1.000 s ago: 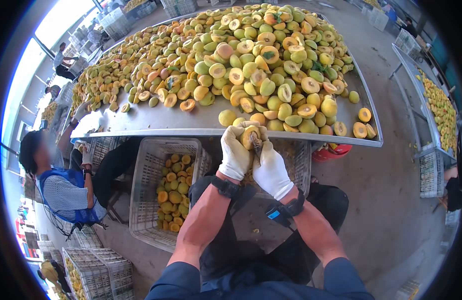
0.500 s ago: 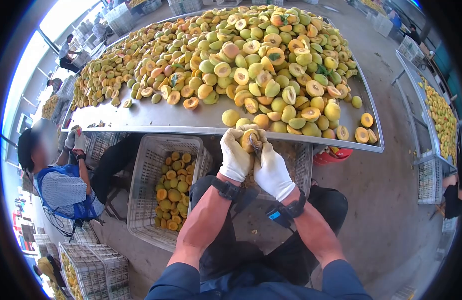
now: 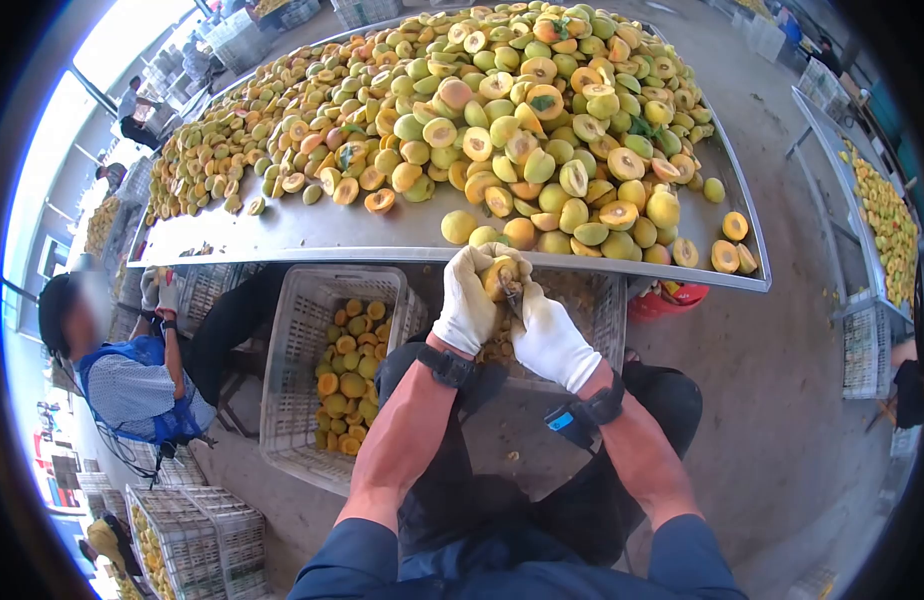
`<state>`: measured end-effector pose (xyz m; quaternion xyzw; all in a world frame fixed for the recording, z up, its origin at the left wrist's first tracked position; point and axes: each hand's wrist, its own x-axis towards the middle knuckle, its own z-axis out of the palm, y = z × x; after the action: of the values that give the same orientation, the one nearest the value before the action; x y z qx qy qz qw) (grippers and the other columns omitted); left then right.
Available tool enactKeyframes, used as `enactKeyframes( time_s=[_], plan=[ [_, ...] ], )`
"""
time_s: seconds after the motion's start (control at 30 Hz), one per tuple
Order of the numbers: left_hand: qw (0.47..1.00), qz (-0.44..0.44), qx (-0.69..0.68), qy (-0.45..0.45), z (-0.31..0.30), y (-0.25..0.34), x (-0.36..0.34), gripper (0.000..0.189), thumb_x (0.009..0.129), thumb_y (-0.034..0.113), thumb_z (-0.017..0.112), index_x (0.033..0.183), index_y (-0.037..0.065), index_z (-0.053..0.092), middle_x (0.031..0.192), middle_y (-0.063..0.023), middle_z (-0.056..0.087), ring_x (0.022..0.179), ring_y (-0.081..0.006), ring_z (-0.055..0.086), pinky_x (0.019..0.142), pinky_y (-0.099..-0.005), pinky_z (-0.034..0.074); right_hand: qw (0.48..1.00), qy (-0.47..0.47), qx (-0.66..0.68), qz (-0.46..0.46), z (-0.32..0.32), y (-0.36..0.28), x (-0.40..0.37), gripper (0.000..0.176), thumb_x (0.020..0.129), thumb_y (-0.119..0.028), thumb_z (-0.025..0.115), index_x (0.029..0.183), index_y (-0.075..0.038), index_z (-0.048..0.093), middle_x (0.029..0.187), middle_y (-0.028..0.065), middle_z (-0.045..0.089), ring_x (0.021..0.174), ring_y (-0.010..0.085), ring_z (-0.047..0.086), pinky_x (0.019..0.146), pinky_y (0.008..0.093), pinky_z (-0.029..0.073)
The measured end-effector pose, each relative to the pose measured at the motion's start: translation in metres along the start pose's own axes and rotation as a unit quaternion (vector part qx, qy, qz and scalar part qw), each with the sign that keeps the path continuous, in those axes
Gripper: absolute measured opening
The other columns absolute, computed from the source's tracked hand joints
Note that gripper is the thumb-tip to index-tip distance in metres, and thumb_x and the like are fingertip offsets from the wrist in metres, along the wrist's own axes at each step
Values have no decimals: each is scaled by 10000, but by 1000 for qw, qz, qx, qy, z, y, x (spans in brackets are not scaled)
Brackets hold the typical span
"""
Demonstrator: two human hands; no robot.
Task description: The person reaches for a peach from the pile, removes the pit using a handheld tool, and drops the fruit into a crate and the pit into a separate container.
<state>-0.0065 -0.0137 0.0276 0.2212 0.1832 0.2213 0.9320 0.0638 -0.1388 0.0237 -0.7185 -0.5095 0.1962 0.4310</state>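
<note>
Pinching a fruit [image 3: 499, 276] in our left hand [image 3: 466, 308] by the near edge of the table [image 3: 382, 255], we clasp a tool [image 3: 515, 299] against it with our right hand [image 3: 554, 338], which could jab our left fingers if the soft flesh suddenly gives.

Item: co-worker's hands [image 3: 158, 290], gloved. Formerly apart, one reaching onto the left end of the table [image 3: 432, 256], the other below its near edge; now together, just off that edge. Compared with the middle picture, the pair sits slightly lower in view.

Item: right hand [image 3: 555, 345], gloved. Back of the hand and wrist shifted right; glove now slanting more outward from the fingers.

Item: right wrist device [image 3: 567, 422], blue-lit. Moved right with the wrist.

Item: left wristband [image 3: 447, 366]. Slightly left and farther; the two wrists now wider apart.
</note>
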Motion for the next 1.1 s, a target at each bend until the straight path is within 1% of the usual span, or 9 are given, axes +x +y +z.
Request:
enactKeyframes(
  time_s=[0.1,0.2,0.27,0.33,0.43,0.47,0.6,0.93,1.1],
  plan=[
    [1000,7,0,21,-5,-2,6,304,759,195,455,951,-16,562,907,-177,606,841,-279,584,852,-392,492,998,-18,-35,54,-3,-2,1,302,855,-45,563,1099,103,466,848,341,629,853,501,619,712,533,510],
    [996,8,56,-75,7,7,-1,509,796,154,495,1267,-39,498,1116,-216,615,1038,-304,610,962,-436,492,999,41,15,22,-12,-5,2,291,846,-39,574,1105,53,478,871,335,623,843,499,619,695,506,518],
    [989,28,115,-86,20,10,-5,535,808,135,524,1315,-29,475,1149,-215,612,1076,-306,604,981,-443,485,941,-49,239,233,-32,-33,6,260,859,-41,561,1092,46,483,848,313,616,781,477,618,665,486,516],
    [976,62,177,-109,22,10,-5,550,905,186,609,1391,-5,438,1186,-178,611,1067,-280,623,942,-399,523,964,23,202,174,-14,-13,3,245,861,-53,580,1065,42,483,843,290,622,779,474,622,666,499,522],
    [987,32,157,-32,11,12,8,542,976,344,582,1375,1,452,1128,-136,634,928,-207,654,783,-308,564,987,141,47,56,-8,2,7,216,860,-70,604,1016,26,491,828,254,626,767,463,629,662,515,529],
    [982,4,182,58,11,14,10,481,997,473,518,1161,30,606,943,-74,660,697,-121,614,520,-214,469,980,185,-70,1,-8,5,6,197,858,-76,610,995,15,500,819,241,625,757,456,631,659,518,530],
    [984,-71,158,51,15,26,2,422,996,481,500,1054,70,580,883,-65,661,610,-93,586,331,-160,282,983,112,-143,-20,-11,6,4,212,840,-100,619,983,17,515,837,241,632,744,444,639,649,511,534],
    [978,-81,177,79,6,14,7,436,967,437,515,1024,13,603,859,-107,682,560,-148,601,410,-218,441,984,50,-173,-6,-3,7,7,255,842,-98,590,1048,41,532,884,256,643,780,436,652,680,495,546],
    [977,-82,150,130,-7,9,13,352,934,363,543,1013,26,607,856,-114,681,700,-218,665,566,-317,553,994,11,-106,21,1,5,6,289,853,-79,562,1092,79,528,887,301,645,846,468,637,737,512,532]
  ],
)
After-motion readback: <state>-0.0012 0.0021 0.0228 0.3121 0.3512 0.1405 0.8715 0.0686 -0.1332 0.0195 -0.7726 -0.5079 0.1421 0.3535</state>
